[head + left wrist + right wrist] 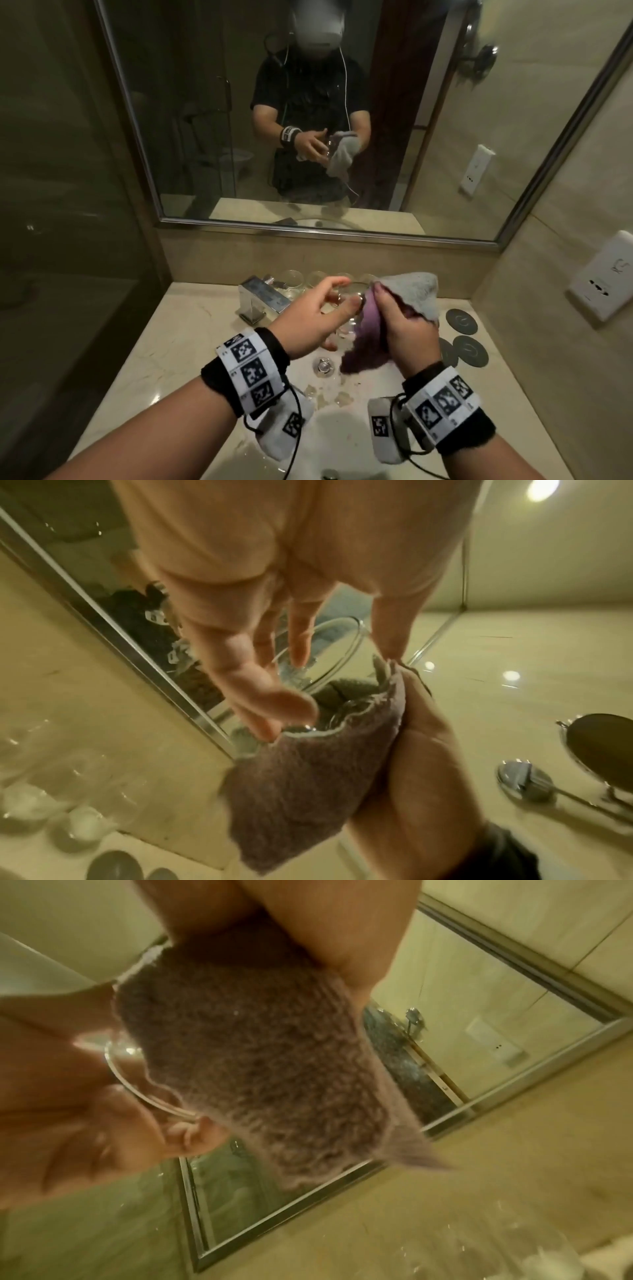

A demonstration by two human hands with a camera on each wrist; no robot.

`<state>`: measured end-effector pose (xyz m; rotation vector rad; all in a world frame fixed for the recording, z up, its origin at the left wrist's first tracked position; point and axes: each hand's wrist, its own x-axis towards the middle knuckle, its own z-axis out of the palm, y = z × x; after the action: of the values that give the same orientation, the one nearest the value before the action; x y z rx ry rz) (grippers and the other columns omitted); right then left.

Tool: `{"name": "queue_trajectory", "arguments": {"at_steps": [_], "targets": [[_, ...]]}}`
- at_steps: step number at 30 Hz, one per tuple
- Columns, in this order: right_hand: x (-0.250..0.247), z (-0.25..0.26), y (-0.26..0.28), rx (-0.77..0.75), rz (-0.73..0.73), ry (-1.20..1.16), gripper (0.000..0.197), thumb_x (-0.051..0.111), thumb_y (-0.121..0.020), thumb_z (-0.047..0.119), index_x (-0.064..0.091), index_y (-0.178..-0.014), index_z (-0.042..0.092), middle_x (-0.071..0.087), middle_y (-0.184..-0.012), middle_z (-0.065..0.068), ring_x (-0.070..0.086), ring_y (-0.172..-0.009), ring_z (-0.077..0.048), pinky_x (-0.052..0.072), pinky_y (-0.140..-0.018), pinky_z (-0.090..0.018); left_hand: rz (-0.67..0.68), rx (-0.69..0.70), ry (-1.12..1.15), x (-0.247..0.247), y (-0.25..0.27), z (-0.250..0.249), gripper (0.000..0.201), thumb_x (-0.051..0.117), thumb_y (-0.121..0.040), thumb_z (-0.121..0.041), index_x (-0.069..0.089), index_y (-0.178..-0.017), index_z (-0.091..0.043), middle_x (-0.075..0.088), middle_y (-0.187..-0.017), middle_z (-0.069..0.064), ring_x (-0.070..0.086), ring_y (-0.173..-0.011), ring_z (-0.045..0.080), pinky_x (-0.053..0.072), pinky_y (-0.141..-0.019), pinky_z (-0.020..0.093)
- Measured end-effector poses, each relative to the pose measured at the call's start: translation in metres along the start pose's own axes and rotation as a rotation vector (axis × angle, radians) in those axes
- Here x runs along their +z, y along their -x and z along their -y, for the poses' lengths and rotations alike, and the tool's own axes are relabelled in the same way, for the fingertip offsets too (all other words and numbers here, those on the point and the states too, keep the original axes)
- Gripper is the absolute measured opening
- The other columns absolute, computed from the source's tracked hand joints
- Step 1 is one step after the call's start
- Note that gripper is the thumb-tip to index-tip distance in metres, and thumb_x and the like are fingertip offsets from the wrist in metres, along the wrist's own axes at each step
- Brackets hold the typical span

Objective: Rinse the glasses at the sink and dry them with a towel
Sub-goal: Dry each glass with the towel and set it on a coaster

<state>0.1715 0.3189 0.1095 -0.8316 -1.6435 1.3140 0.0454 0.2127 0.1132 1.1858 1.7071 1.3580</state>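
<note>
Left hand (318,317) fingers round glass (346,308), right hand (407,329) fingers gripping towel (411,294), above marble counter (164,342), below mirror (205,102).

No readable words, brands or nos. anywhere I can see. Closest things to signs: black-and-white square code tags on both wristbands (251,371), three per band, plus one each on the white pouches (380,426) hanging under the wrists; machine patterns only. Tiny chars beside the tags on the bands, too small for me to make out. Dark round coasters (461,321) on the table, right of the basin, carry a pale ring-and-stroke mark like a power symbol, no lettering I can read. White wall socket plate (603,279) has a faint grey mark near its top edge, illegible. Wrist views: blurred, no text.
</note>
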Motion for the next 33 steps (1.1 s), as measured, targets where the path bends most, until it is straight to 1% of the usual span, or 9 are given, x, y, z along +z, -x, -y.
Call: {"name": "queue_trajectory", "arguments": {"at_steps": [2, 7, 10, 14, 19, 24, 27, 30, 33], "targets": [[0.001, -0.005, 0.002, -0.198, -0.020, 0.100, 0.011, 0.063, -0.090, 0.031, 0.070, -0.087, 0.024, 0.073, -0.094, -0.001, 0.063, -0.086, 0.004, 0.048, -0.093, -0.027, -0.001, 0.031, 0.046, 0.001, -0.001, 0.000, 0.055, 0.067, -0.086, -0.034, 0.044, -0.135, -0.024, 0.051, -0.124, -0.003, 0.067, -0.087, 0.009, 0.059, -0.070, 0.027], [0.004, -0.003, -0.017, 0.584, 0.216, -0.469, 0.030, 0.065, -0.088, 0.025, 0.068, -0.103, 0.000, 0.070, -0.097, -0.022, 0.070, -0.080, -0.031, 0.056, -0.067, -0.038, -0.029, 0.315, -0.377, 0.000, 0.000, 0.006, 0.072, 0.077, -0.077, -0.038, 0.041, -0.139, -0.030, 0.043, -0.136, -0.011, 0.047, -0.104, -0.006, 0.040, -0.088, 0.008], [0.007, -0.007, -0.013, 0.387, 0.098, -0.345, 0.027, 0.067, -0.087, 0.028, 0.071, -0.089, 0.002, 0.074, -0.086, -0.016, 0.071, -0.077, -0.033, 0.058, -0.071, -0.042, -0.012, 0.044, -0.120, -0.002, -0.002, 0.000, 0.084, 0.059, -0.072, -0.067, 0.031, -0.144, -0.033, 0.047, -0.126, -0.012, 0.061, -0.097, 0.006, 0.057, -0.080, 0.029], [0.010, -0.008, -0.008, 0.104, -0.008, -0.137, 0.002, 0.073, -0.081, 0.018, 0.071, -0.082, 0.017, 0.075, -0.081, 0.001, 0.072, -0.078, -0.013, 0.056, -0.083, -0.039, -0.009, -0.002, 0.023, -0.004, -0.002, 0.000, 0.066, 0.071, -0.078, -0.044, 0.041, -0.134, -0.026, 0.052, -0.120, -0.006, 0.066, -0.081, 0.009, 0.060, -0.075, 0.031], [0.013, -0.008, -0.017, 0.642, 0.268, -0.465, 0.027, 0.063, -0.089, 0.026, 0.065, -0.096, 0.000, 0.067, -0.091, -0.023, 0.067, -0.081, -0.034, 0.055, -0.080, -0.048, 0.026, 0.387, -0.460, -0.007, 0.000, 0.018, 0.071, 0.076, -0.077, -0.035, 0.041, -0.138, -0.031, 0.040, -0.137, -0.012, 0.047, -0.118, 0.004, 0.045, -0.097, 0.022], [0.014, -0.016, -0.009, 0.128, 0.100, -0.276, 0.034, 0.079, -0.071, 0.035, 0.069, -0.085, 0.006, 0.074, -0.084, -0.016, 0.072, -0.079, -0.030, 0.059, -0.072, -0.040, 0.028, -0.047, 0.090, -0.009, 0.001, 0.013, 0.083, 0.067, -0.074, -0.052, 0.029, -0.146, -0.033, 0.048, -0.131, -0.006, 0.065, -0.101, 0.018, 0.057, -0.082, 0.036], [0.014, -0.019, -0.009, 0.024, 0.136, -0.295, 0.027, 0.075, -0.067, 0.036, 0.073, -0.080, 0.013, 0.074, -0.085, -0.016, 0.071, -0.082, -0.033, 0.059, -0.075, -0.041, -0.010, -0.051, 0.175, -0.006, 0.001, 0.016, 0.069, 0.079, -0.071, -0.043, 0.045, -0.129, -0.031, 0.059, -0.118, 0.000, 0.069, -0.085, 0.016, 0.059, -0.081, 0.042], [0.016, -0.015, -0.016, 0.275, 0.201, -0.346, 0.010, 0.066, -0.085, 0.021, 0.072, -0.087, 0.012, 0.073, -0.088, -0.020, 0.071, -0.078, -0.032, 0.057, -0.072, -0.043, -0.016, 0.112, -0.171, -0.007, 0.005, 0.022, 0.069, 0.079, -0.071, -0.047, 0.042, -0.130, -0.039, 0.055, -0.120, -0.015, 0.062, -0.086, 0.006, 0.054, -0.083, 0.027], [0.015, -0.016, -0.018, 0.657, 0.349, -0.434, 0.034, 0.057, -0.090, 0.018, 0.057, -0.114, -0.005, 0.066, -0.094, -0.024, 0.068, -0.078, -0.034, 0.056, -0.070, -0.043, 0.020, 0.273, -0.479, -0.008, 0.007, 0.030, 0.078, 0.074, -0.073, -0.051, 0.034, -0.139, -0.040, 0.046, -0.131, -0.014, 0.051, -0.091, 0.001, 0.048, -0.087, 0.022]]}}
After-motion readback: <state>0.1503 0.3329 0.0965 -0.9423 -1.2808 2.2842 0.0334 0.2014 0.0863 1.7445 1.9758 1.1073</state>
